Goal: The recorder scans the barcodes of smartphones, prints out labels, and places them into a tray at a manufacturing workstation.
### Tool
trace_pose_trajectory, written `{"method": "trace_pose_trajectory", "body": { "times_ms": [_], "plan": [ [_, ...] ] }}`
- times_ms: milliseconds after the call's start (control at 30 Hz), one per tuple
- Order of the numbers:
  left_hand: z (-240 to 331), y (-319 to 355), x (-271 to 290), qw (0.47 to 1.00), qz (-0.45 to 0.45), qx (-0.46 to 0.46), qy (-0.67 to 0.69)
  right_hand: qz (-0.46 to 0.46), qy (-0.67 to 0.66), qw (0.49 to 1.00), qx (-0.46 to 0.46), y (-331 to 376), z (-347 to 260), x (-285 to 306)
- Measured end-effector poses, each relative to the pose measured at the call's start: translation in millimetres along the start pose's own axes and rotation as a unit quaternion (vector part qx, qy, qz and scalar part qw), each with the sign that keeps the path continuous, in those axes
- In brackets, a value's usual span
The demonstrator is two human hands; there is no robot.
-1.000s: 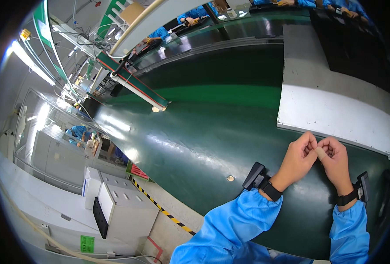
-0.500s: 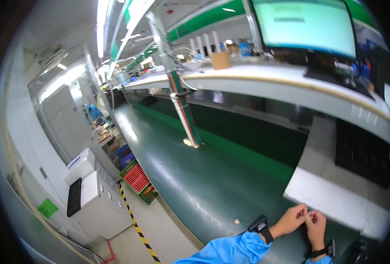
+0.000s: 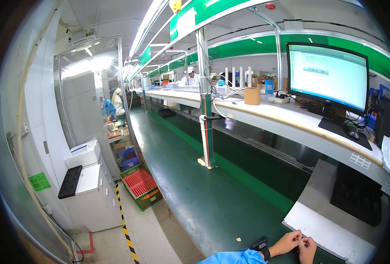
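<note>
At the lower right, my left hand (image 3: 285, 243) and my right hand (image 3: 307, 251) meet with their fingertips pinched together. Whatever sits between the fingers, if anything, is too small to make out. A blue sleeve (image 3: 234, 257) covers my left forearm, and a black strap with a small box (image 3: 261, 247) is round that wrist. Both hands are by the near edge of a white board (image 3: 311, 215) on the dark green bench (image 3: 177, 185). A small pale scrap (image 3: 238, 239) lies on the bench left of my left hand.
A black tray (image 3: 358, 193) rests on the white board. Above runs a white shelf (image 3: 274, 113) with a monitor (image 3: 329, 77) and a tape roll (image 3: 252, 96). An upright post (image 3: 207, 132) stands on the bench. Left are a green crate (image 3: 147, 200) and a white cabinet (image 3: 89, 211). People work far off.
The view has tilted upward and steadied, so my hands appear lower in the picture. They stay pinched together beside the white board's edge.
</note>
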State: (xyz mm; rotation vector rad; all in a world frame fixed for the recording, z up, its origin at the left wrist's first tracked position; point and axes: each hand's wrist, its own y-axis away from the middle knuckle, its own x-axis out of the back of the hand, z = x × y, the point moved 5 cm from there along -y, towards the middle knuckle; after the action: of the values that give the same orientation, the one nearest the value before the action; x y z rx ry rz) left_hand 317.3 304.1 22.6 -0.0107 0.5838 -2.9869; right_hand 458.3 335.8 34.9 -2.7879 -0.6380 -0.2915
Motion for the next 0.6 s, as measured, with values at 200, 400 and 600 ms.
{"method": "trace_pose_trajectory", "body": {
  "times_ms": [200,400,600],
  "plan": [
    [-3.4,1.5,3.0,1.000,-0.016,0.006,0.003,-0.001,-0.003,1.000,0.012,3.3,-13.7,-4.4],
    [-13.0,0.5,0.9,1.000,-0.021,0.007,0.017,0.005,0.001,1.000,0.013,6.3,-14.7,-4.6],
    [-5.7,2.1,1.7,1.000,-0.008,0.003,0.000,0.007,-0.002,1.000,0.025,4.3,-3.8,-2.6]
  ]
}}
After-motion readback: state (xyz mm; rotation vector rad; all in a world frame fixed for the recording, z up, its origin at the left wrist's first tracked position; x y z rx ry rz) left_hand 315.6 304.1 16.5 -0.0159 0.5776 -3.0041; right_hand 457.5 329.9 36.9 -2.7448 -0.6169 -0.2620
